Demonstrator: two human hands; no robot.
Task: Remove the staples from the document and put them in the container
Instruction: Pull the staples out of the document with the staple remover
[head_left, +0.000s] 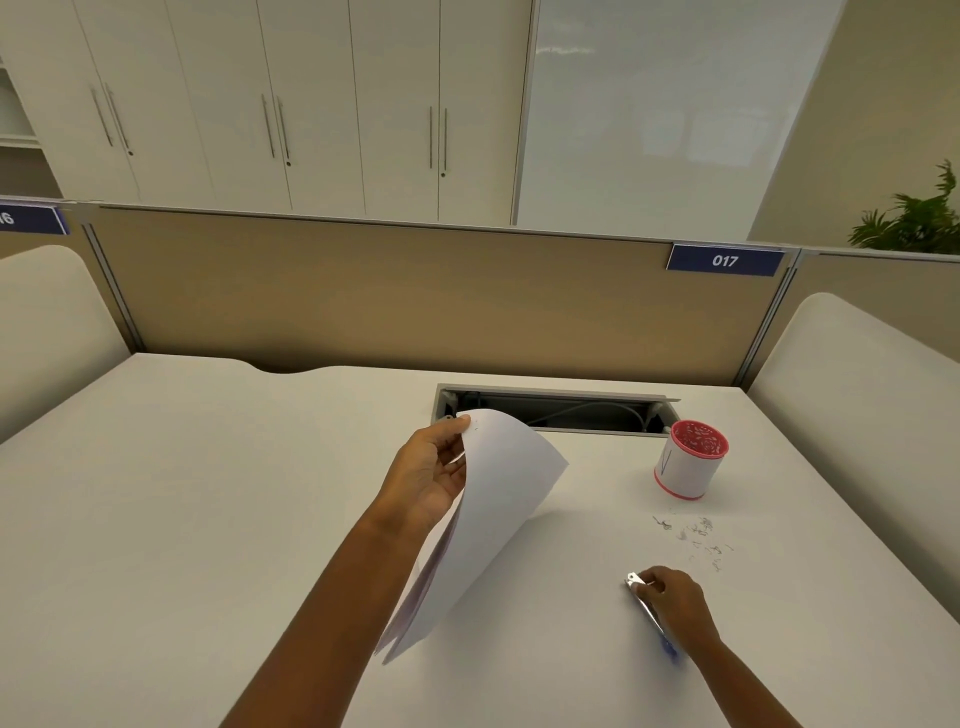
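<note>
A: How much is done?

B: Staples (693, 540) lie scattered on the worktop (208, 519) near its right edge, none visibly in the container (691, 460).

A: And the hands?

B: The document (498, 509) is pinched aloft by the left hand (431, 478); a staple remover (647, 605) is gripped by the right hand (675, 603).

Matt white desk (260, 493), smooth paper document (498, 499), shiny metal staple remover (641, 595).
</note>
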